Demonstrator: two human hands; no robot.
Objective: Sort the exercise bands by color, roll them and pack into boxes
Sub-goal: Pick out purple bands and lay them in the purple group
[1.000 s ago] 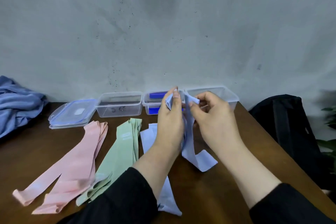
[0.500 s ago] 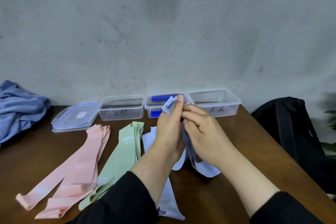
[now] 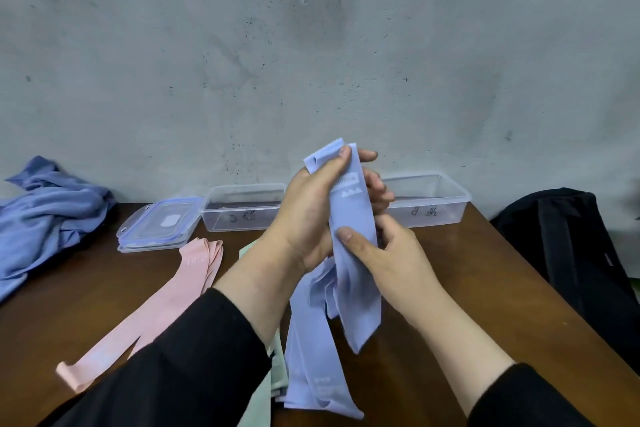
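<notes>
Head view, blue band (image 3: 353, 218) pinched between fingers (image 3: 346, 236)

Both hands (image 3: 311, 215) (image 3: 391, 253) hold a blue band (image 3: 353, 218), perhaps folded.

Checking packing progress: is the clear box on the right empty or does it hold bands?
Seemingly empty: the right clear box shows only see-through walls and bare floor, though the hands hide its left end.

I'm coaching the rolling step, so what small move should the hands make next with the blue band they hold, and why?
Probably turn the top end over once more to start the roll. The left hand pinches the folded top of the blue band, the right hand holds it lower down, and the rest hangs flat and unrolled above the table.
</notes>
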